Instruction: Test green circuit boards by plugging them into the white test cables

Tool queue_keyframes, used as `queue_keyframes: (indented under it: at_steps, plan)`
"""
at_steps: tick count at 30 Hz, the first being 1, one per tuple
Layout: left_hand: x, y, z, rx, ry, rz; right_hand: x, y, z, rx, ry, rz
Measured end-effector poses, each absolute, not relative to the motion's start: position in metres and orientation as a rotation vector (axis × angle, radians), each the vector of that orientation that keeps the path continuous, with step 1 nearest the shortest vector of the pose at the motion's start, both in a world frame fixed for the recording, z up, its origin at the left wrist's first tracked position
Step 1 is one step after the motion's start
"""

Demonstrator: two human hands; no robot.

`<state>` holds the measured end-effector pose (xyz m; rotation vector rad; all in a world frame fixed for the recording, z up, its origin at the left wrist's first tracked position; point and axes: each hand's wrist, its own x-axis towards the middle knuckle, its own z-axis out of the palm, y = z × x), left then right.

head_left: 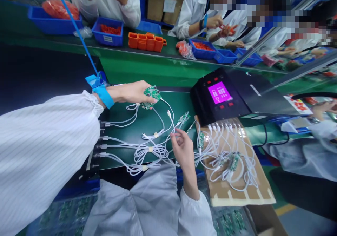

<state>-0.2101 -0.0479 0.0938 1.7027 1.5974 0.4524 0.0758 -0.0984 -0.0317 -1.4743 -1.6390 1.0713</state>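
Note:
My left hand (135,92), with a blue wrist strap (104,94) on its wrist, is closed around green circuit boards (152,92) above the green bench mat. A white cable (170,106) is plugged into the right side of the boards. Lower and to the right, my right hand (183,147) has its thumb and fingertips closed on a white USB cable (172,126). That cable's free plug (169,113) points up between my hands. Beyond my right hand, another circuit board (183,118) rests on the mat. Bundled white cables (151,151) lie left of my right hand.
A black tester (223,95) with a lit magenta screen stands at the right. Before it, a cardboard sheet (242,198) bears tangled cables and circuit boards. Blue bins (107,39) and orange plastic cases (146,42) line the far bench, where other people work.

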Motion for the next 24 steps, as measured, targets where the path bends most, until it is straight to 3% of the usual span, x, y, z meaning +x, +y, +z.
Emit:
queue_keyframes:
  at_steps: [5, 12, 24]
  plan:
    - [-0.192, -0.054, 0.098, 1.742, 1.625, 0.402, 0.084, -0.101, -0.027, -1.486, -1.759, 0.843]
    - [-0.190, -0.055, 0.095, 1.628, 1.547, 0.526, 0.076, -0.101, -0.018, -1.342, -1.559, 1.275]
    - [-0.181, -0.056, 0.095, 1.236, 1.478, 0.744, 0.046, -0.104, -0.010, -1.137, -1.588, 1.111]
